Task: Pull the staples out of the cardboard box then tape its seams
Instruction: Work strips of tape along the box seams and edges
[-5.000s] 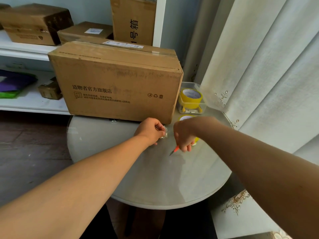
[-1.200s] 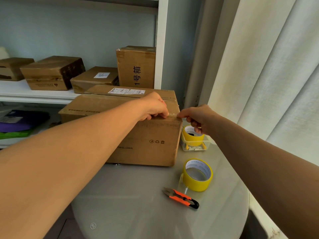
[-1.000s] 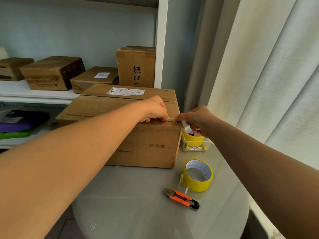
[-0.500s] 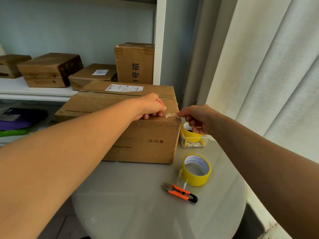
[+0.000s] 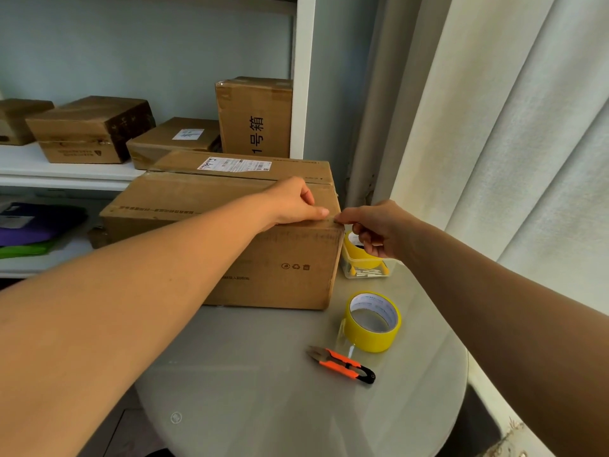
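**Two hands meet at the top front edge of the box**

Far to the left of both hands, a white shelf point(image 5: 66, 174) holds some small brown boxes point(image 5: 89, 128). A tall box point(image 5: 253, 115) stands on the shelf behind the left hand.

The big cardboard box point(image 5: 290, 265) sits on a round table point(image 5: 263, 390). It is under the left hand and just to the left of the right hand. A white label point(image 5: 235, 164) is stuck on its top, behind the left hand.

The left hand point(image 5: 293, 202) lies on top of the box, near its right front corner. Its fingers are curled, and the thumb presses down on the front edge, where a thin clear strip of tape point(image 5: 331, 218) shows.

The right hand point(image 5: 379, 227) is just past that same corner. Its thumb and first finger pinch the end of the strip. The two hands almost touch there.

Below the right hand, a clear tub point(image 5: 365, 270) sits beside the box with a yellow roll inside. Nearer to the person, below both hands, a yellow tape roll point(image 5: 370, 323) stands on the table. Small orange snips point(image 5: 342, 364) lie just beside it.

To the right of the right hand hangs a pale curtain point(image 5: 510, 127).
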A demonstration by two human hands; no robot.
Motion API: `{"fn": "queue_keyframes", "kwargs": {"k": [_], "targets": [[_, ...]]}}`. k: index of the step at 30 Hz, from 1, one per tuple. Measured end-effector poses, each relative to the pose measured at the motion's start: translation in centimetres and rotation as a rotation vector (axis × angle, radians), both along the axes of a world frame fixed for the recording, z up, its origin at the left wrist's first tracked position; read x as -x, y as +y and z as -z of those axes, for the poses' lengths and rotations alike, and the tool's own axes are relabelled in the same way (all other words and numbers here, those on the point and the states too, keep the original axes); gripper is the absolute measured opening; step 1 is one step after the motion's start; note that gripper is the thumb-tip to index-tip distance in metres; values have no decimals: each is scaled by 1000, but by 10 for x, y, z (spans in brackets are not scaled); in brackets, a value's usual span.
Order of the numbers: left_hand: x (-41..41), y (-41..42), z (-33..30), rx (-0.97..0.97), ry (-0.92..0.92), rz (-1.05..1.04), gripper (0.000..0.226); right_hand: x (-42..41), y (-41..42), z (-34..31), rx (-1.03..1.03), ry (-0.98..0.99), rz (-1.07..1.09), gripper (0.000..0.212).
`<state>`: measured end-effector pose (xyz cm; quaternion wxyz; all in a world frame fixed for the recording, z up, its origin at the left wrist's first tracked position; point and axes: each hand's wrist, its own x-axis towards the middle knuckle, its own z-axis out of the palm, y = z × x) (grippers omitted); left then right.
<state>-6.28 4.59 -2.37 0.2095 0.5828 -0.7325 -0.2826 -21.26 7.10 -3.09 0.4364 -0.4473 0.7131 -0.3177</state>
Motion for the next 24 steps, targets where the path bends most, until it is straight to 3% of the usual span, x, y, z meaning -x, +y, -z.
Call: {"fn": "queue_keyframes", "kwargs": {"k": [8, 14, 17, 20, 24], "targets": [[2, -1, 4, 117, -83, -10, 11, 1, 1, 4, -11, -24, 7, 30], [-4, -3, 6, 76, -60, 45, 29, 3, -1, 6, -5, -41, 7, 28], [-2, -5, 7, 96, -69, 63, 18, 4, -1, 7, 21, 3, -15, 31], [1, -4, 4, 72, -13, 87, 15, 3, -4, 6, 106, 122, -56, 35], [4, -4, 1, 38, -15, 98, 4, 10, -4, 4, 183, 512, -138, 51]]}}
